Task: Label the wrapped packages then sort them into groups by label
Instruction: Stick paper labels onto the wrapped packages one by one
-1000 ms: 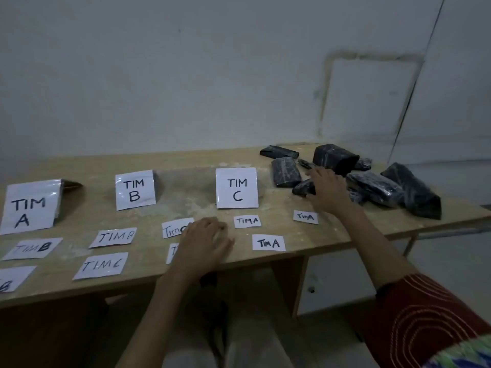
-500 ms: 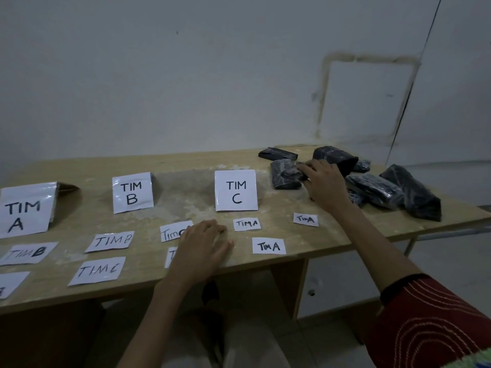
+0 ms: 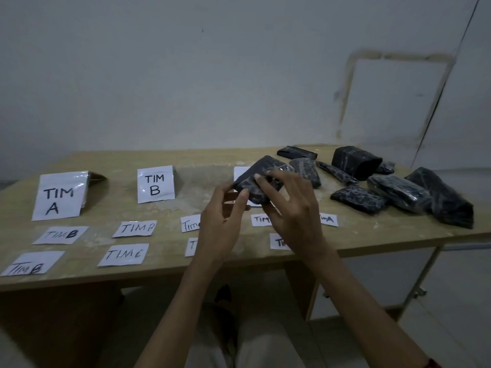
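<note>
Pale wall (image 3: 186,75) backs a wooden bench (image 3: 119,160). Both hands hold one black wrapped package (image 3: 263,171) lifted over the bench's middle: the left hand (image 3: 220,224) pinches its lower corner, the right hand (image 3: 295,211) grips its near side, outer fingers spread. Other wrapped packages (image 3: 393,192) crowd the far right corner, one close to the right edge. Paper labels (image 3: 134,228) line the front edge; bare wood lies behind the TIM A sign (image 3: 59,196) and TIM B sign (image 3: 155,184).

Third standing sign (image 3: 239,173) mostly behind the held package (image 3: 261,179), I can't read its letters, left hand (image 3: 221,227) and right hand (image 3: 295,216) covering words on five paper slips (image 3: 189,224), sleeve (image 3: 433,363) cut by bottom edge.
</note>
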